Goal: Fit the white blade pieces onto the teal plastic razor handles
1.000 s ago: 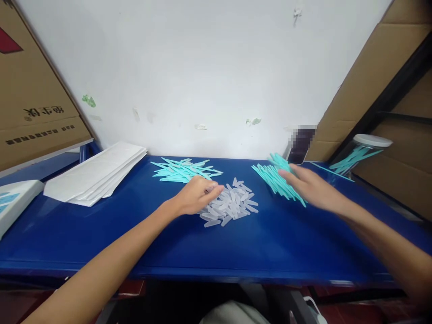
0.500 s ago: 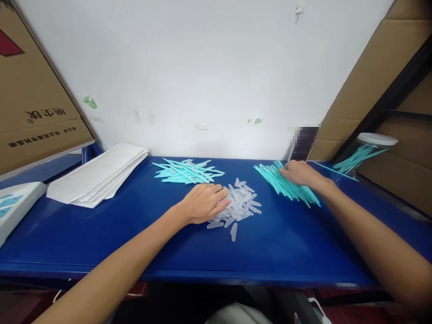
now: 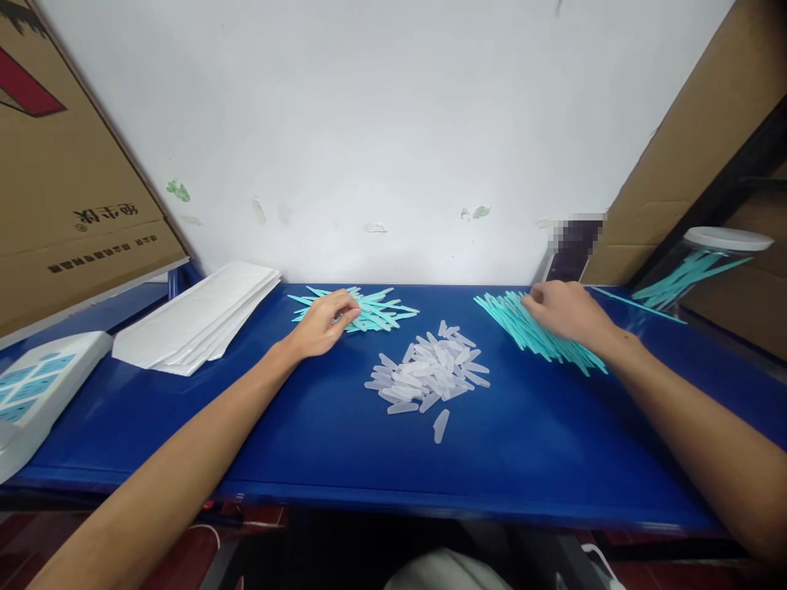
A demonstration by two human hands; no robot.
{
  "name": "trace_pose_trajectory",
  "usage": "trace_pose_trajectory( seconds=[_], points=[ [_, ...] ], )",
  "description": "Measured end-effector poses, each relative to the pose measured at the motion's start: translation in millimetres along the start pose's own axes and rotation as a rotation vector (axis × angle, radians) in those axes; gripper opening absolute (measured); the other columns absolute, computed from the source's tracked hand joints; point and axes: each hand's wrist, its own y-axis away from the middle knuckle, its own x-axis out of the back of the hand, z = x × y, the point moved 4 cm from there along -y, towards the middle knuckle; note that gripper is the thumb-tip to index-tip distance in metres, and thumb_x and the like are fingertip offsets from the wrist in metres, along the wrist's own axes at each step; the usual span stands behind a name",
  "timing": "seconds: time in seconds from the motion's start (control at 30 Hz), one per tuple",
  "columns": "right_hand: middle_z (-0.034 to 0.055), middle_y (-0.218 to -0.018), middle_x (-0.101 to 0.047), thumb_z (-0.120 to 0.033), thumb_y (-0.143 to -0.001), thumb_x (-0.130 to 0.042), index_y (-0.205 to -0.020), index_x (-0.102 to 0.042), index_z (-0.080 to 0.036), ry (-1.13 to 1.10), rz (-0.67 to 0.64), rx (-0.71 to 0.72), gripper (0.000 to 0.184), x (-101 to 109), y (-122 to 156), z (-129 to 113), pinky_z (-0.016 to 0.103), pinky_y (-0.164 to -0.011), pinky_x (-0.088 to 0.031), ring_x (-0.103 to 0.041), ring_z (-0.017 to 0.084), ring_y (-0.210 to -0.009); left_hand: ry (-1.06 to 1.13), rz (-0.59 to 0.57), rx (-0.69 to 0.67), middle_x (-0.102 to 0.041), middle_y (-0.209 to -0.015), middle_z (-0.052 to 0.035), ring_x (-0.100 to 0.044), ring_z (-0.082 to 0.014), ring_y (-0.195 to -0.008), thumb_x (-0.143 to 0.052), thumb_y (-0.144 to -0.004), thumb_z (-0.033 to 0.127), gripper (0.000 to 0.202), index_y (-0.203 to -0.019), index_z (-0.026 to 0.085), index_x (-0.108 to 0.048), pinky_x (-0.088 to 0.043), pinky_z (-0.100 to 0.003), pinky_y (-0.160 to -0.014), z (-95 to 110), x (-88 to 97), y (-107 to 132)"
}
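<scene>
Turquoise sticks (image 3: 522, 326), two heaps near desk (image 3: 307, 442) far edge; left hand (image 3: 323, 324), right hand (image 3: 569, 310), one each, fingers curled, grip indeterminable; step apparently gathering, calls for fine pinching.

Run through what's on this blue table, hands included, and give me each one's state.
Left hand: curled at left teal sticks, grip unclear
Right hand: curled over right teal sticks, grip unclear
Left teal sticks: loose, crisscrossed
Right teal sticks: bunched, roughly aligned
Translucent pieces: loosely heaped, one apart in front
White sheets: stacked, slightly fanned
Lidded jar: closed, sticks inside
White device: power unclear
</scene>
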Motion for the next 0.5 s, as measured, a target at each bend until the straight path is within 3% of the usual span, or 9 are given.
trace_pose_trajectory(
  seconds=[0.1,0.23,0.33,0.5],
  points=[
    [0.0094,-0.07,-0.066,-0.036,-0.091,-0.043,-0.07,-0.057,-0.02,-0.034,0.032,0.149,0.03,1,10,-23,0.033,-0.063,-0.035,-0.059,0.023,-0.068,-0.205,-0.1,0.012,-0.06,-0.092,-0.0067,-0.057,-0.0184,-0.083,-0.047,-0.098,0.035,0.027,-0.098,0.016,-0.066,-0.044,-0.03,-0.075,-13,4.8,4],
    [0.0042,-0.065,-0.062,-0.04,-0.096,-0.04,-0.07,-0.054,-0.022,-0.153,0.014,0.43,0.034,-3,31,-59,0.032,-0.06,-0.033,-0.052,0.019,-0.058,-0.397,-0.266,-0.01,-0.057,-0.12,-0.0118,-0.057,-0.0258,-0.104,-0.049,-0.092,0.029,0.039,-0.127,0.02,-0.062,-0.047,-0.037,-0.087,-11,2.0,4],
    [0.0041,-0.07,-0.061,-0.039,-0.097,-0.041,-0.073,-0.057,-0.02,-0.199,0.029,0.528,0.034,-5,44,-76,0.032,-0.061,-0.034,-0.051,0.018,-0.061,-0.457,-0.333,-0.022,-0.057,-0.122,-0.0128,-0.057,-0.0274,-0.103,-0.047,-0.093,0.027,0.038,-0.125,0.02,-0.065,-0.046,-0.041,-0.089,-8,-2.7,1],
    [0.0056,-0.082,-0.061,-0.037,-0.098,-0.044,-0.08,-0.061,-0.019,-0.289,0.04,0.576,0.03,-10,54,-91,0.033,-0.07,-0.038,-0.055,0.019,-0.072,-0.483,-0.403,-0.002,-0.06,-0.117,-0.0141,-0.056,-0.0283,-0.108,-0.038,-0.096,0.018,0.041,-0.131,0.017,-0.06,-0.045,-0.042,-0.091,-12,-11.0,1]
  ],
)
